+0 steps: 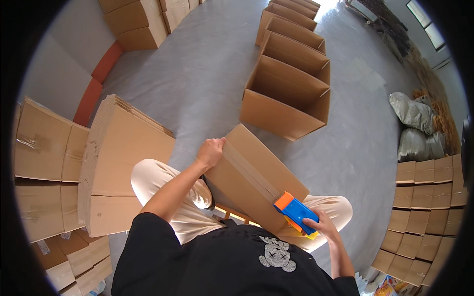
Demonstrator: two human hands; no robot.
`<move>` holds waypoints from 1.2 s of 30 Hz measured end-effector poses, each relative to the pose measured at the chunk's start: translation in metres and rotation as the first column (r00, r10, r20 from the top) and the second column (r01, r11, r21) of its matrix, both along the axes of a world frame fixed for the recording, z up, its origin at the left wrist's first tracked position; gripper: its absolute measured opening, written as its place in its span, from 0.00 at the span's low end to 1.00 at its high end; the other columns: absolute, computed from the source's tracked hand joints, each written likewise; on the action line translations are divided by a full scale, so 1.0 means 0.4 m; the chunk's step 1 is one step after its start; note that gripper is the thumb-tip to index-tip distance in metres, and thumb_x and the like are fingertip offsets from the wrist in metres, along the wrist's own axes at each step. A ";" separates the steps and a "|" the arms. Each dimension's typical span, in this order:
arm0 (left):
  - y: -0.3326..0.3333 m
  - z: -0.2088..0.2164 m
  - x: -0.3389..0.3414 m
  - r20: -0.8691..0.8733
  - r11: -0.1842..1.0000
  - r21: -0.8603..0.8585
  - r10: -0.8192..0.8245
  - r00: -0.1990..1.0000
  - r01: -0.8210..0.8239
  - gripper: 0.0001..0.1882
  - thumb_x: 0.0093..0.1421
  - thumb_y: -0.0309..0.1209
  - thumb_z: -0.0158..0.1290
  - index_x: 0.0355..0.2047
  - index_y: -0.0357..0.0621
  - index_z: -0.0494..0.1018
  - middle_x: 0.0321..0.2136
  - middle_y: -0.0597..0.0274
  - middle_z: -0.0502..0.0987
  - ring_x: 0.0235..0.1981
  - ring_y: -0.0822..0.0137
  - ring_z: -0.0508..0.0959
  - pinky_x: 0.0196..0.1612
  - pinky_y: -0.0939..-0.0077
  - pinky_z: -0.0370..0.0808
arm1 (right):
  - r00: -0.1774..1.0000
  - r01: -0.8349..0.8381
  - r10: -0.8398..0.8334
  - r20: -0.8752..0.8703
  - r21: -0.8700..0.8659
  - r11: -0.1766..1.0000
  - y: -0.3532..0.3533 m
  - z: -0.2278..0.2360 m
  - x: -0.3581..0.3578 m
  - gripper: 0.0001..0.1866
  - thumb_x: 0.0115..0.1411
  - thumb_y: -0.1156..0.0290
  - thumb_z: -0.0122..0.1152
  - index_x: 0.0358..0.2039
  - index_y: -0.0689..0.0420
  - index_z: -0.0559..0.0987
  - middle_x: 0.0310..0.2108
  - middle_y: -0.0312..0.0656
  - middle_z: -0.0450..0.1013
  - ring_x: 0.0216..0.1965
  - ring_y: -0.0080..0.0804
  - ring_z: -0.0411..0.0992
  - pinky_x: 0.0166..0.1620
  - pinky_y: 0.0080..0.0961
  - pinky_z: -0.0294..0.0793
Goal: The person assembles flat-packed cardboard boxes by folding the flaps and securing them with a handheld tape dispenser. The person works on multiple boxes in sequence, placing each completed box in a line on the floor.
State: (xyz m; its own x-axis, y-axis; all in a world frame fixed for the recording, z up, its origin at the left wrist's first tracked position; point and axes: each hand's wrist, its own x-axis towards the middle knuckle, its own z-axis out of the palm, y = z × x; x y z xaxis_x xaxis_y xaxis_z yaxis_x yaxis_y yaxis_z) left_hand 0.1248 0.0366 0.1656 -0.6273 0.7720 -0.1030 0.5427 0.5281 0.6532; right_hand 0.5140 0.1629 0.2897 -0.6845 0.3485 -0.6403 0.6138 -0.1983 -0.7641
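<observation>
A cardboard box lies slanted across my lap with its seamed face up. Along the seam runs a strip of clear tape, reaching from the far left edge to the dispenser. My left hand is closed on the box's far left edge, beside the start of the tape. In my right hand is a blue and orange tape dispenser, its orange end against the box near the right edge. Part of a yellow piece shows beneath the dispenser. The box's underside is hidden.
A row of open-topped boxes stretches away ahead. Flat folded cartons stand at my left, by stacked boxes. Smaller boxes are piled at the right, below pale sacks. More boxes stand far left.
</observation>
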 end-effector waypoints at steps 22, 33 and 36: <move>0.025 -0.012 -0.197 -0.219 0.878 -0.476 -0.063 0.974 -0.050 0.37 0.63 0.55 0.32 0.67 0.60 0.33 0.67 0.67 0.26 0.68 0.58 0.27 0.65 0.47 0.27 | 0.945 -0.118 0.261 -0.196 0.539 0.834 -0.009 -0.121 -0.282 0.27 0.50 0.48 0.61 0.28 0.65 0.78 0.21 0.44 0.73 0.23 0.26 0.73 0.28 0.27 0.70; 0.042 0.044 -0.336 -0.174 0.851 -0.511 0.033 0.984 -0.119 0.74 0.21 0.75 0.56 0.66 0.68 0.31 0.66 0.49 0.26 0.67 0.46 0.27 0.63 0.44 0.24 | 0.874 -0.395 0.276 0.399 0.255 0.883 0.026 -0.328 -0.165 0.34 0.46 0.40 0.58 0.27 0.67 0.79 0.25 0.54 0.75 0.29 0.42 0.76 0.35 0.34 0.72; 0.043 0.036 -0.338 -0.187 0.856 -0.501 0.041 0.982 -0.131 0.75 0.20 0.75 0.56 0.66 0.68 0.31 0.67 0.47 0.29 0.67 0.45 0.29 0.63 0.44 0.24 | 0.930 -0.306 0.187 0.316 0.387 0.870 -0.029 -0.364 -0.364 0.30 0.48 0.45 0.59 0.23 0.68 0.79 0.21 0.53 0.76 0.29 0.44 0.77 0.34 0.35 0.74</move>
State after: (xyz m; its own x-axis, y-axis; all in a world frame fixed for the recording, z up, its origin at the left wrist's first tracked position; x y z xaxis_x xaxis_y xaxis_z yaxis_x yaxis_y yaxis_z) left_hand -0.0104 0.0538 0.1799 -0.7313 0.5816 -0.3563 0.5544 0.8112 0.1862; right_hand 0.3683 0.1514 0.1441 -0.6137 0.4677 -0.6361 0.7865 0.2915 -0.5445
